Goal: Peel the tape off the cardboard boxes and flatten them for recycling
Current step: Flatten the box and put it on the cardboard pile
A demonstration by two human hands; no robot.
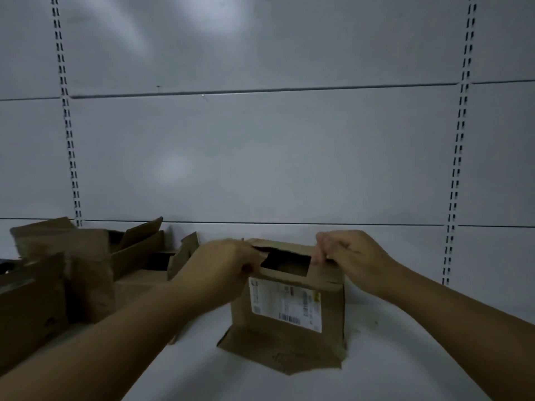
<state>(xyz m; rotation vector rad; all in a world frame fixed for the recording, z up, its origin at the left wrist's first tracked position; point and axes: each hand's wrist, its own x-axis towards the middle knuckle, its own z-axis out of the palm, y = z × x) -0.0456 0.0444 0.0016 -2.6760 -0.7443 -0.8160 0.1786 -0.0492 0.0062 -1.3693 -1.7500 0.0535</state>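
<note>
Small cardboard box [292, 340] stands lower centre of frame, top open w/ a dark gap, bottom flap splayed out on the shelf toward the camera. Left hand [228, 263] grips the top edge at the box's left corner, fingers curled over it. Right hand [351, 254] pinches the top edge at the right corner. Hands apart, one per corner.

White shipping label [285, 303] on the front face: barcode along the bottom, yellow patch at right, print too blurred to read.

Box sits on a white shelf [419, 351]. Behind: grey-white back panel [260, 154] w/ two slotted uprights [460, 140], left and right of frame. Dim light.

Lower left: pile of other opened boxes [86, 261], flaps up, just beside the left forearm.
</note>
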